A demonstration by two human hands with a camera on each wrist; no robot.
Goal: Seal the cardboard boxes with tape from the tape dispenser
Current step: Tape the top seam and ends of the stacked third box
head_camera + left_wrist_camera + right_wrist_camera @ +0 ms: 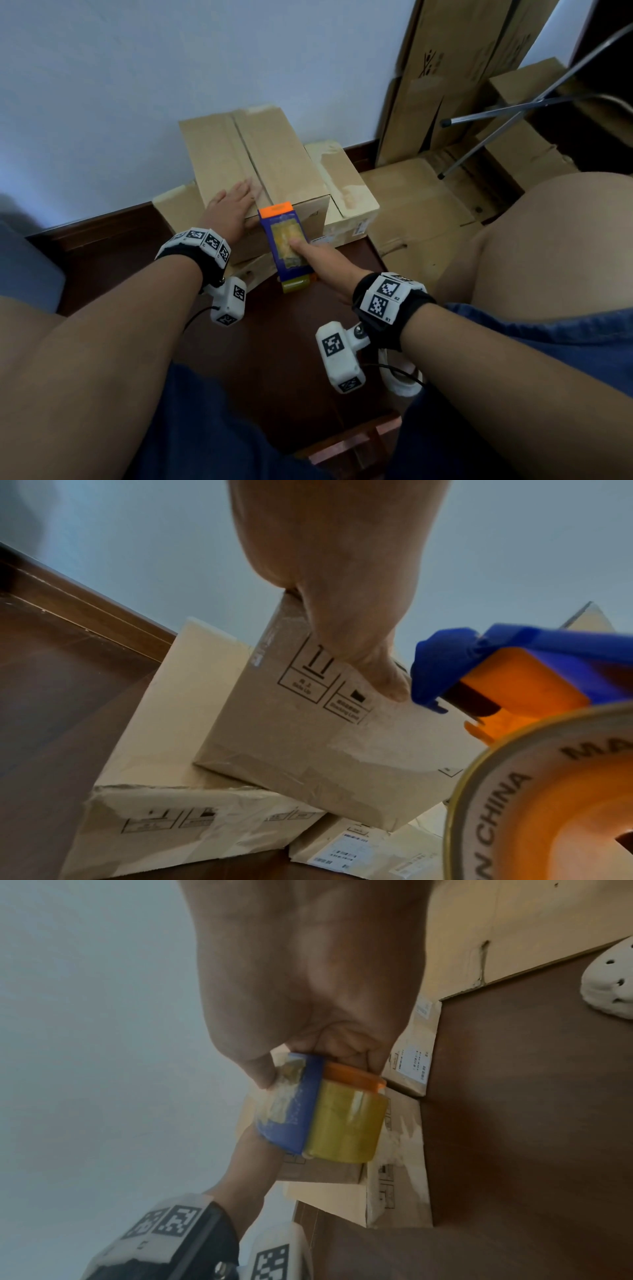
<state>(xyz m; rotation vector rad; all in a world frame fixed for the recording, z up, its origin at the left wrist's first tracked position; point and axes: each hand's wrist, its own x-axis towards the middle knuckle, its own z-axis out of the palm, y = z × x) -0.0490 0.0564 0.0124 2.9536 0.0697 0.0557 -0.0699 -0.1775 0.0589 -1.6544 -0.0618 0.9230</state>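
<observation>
A brown cardboard box (253, 161) lies on top of other boxes by the wall, its flaps down and the centre seam running toward me. My left hand (231, 209) lies flat on the near left flap, thumb down the front face (390, 685). My right hand (318, 255) grips the blue and orange tape dispenser (282, 236), forefinger stretched along its top. The dispenser's orange front edge sits at the box's near top edge by the seam. The yellowish tape roll (346, 1123) hangs under it, also close up in the left wrist view (548, 804).
Pale taped boxes (342, 185) lie beneath and to the right of the top box. Flattened cardboard (421, 212) covers the floor at right, more sheets (442, 78) lean on the wall, and a metal frame (507, 113) stands there. A white shoe (609, 980) lies on the dark floor.
</observation>
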